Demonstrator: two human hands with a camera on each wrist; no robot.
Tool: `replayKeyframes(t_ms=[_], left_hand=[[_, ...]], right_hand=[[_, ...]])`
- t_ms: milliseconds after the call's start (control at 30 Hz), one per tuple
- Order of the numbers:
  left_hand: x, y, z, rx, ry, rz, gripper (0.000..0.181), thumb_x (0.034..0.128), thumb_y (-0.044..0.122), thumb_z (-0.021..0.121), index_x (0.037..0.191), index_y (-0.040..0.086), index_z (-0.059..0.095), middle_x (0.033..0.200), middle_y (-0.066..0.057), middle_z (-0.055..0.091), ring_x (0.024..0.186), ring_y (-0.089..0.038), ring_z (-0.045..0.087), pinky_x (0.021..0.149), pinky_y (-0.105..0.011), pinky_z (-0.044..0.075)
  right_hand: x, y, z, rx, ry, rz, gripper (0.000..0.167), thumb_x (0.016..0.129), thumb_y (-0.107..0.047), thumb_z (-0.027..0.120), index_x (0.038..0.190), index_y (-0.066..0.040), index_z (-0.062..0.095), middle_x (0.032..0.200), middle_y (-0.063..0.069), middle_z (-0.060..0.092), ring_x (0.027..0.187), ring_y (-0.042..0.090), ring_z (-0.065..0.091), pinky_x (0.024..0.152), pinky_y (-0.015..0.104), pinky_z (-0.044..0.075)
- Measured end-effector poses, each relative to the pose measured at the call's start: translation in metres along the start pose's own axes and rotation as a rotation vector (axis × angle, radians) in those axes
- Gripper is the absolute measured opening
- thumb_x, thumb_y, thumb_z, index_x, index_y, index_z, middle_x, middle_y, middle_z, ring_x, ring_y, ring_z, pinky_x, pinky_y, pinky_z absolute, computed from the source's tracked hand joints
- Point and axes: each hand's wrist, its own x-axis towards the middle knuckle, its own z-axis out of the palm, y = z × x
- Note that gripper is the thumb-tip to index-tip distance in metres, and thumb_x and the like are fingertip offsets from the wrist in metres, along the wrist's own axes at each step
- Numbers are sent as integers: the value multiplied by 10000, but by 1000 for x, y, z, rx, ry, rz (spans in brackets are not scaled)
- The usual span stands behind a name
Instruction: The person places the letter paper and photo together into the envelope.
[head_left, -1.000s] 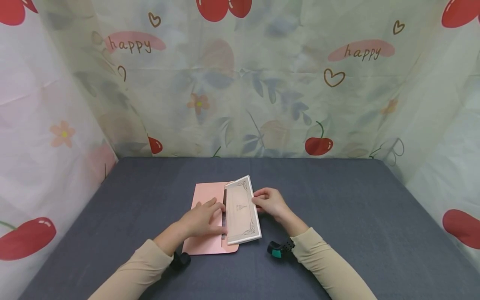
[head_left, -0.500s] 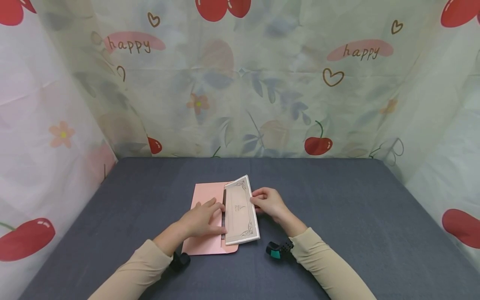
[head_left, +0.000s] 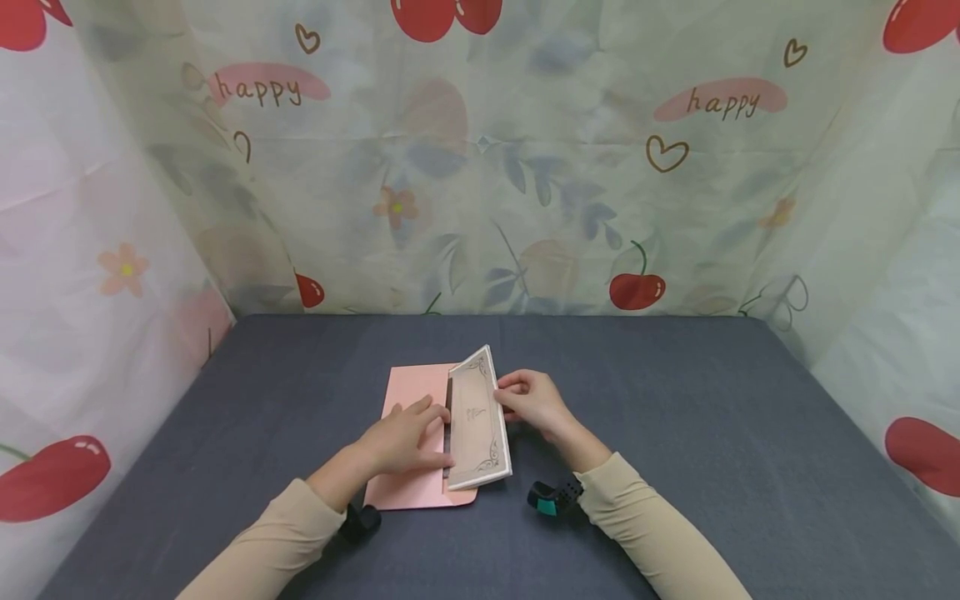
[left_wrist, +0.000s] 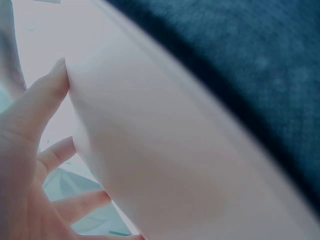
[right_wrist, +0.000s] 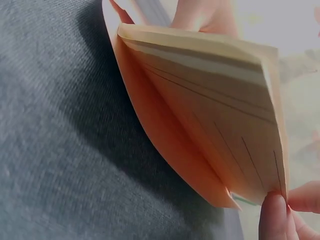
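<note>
In the head view, a pink envelope-like folder (head_left: 401, 489) lies flat on the dark table. Over its right part stands a thin cream booklet (head_left: 474, 429) with ornate printed corners, its right edge raised. My left hand (head_left: 405, 437) rests on the folder with fingers spread, thumb and fingertips along the booklet's left edge. My right hand (head_left: 536, 406) pinches the booklet's right edge between thumb and fingers. The right wrist view shows lines printed on the booklet's underside (right_wrist: 215, 107) and an orange-pink flap (right_wrist: 170, 142) beneath it. Left fingertips touch the pale folder (left_wrist: 160, 135) in the left wrist view.
A dark grey cloth (head_left: 675, 400) covers the table. Patterned curtains (head_left: 480, 208) with cherries and hearts close off the back and both sides. Black bands with devices (head_left: 555, 497) sit at both wrists.
The right hand has moved slightly left and up, tilting the booklet's right edge higher and toward the left. The left hand and the pink folder have stayed put.
</note>
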Motion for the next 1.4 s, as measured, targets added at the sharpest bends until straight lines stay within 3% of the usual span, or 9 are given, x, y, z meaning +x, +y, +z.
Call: replayKeyframes(t_ms=[600, 1400], left_hand=[[0, 1, -1, 4, -3, -11, 512, 756, 510, 707, 1139, 222, 529, 1448, -216, 391, 1294, -373, 451, 1121, -577, 219], [-1, 3, -2, 6, -4, -18, 508, 756, 498, 713, 1140, 215, 536, 1443, -211, 401, 1285, -372, 462, 1118, -578, 227]], right_hand=[[1, 2, 3, 25, -56, 3, 194, 837, -2, 614, 1007, 80, 572, 785, 94, 649, 593, 69, 595, 571, 255, 558], [0, 11, 9, -22, -76, 4, 183, 825, 11, 633, 994, 51, 575, 777, 115, 673, 551, 70, 582, 517, 232, 533]])
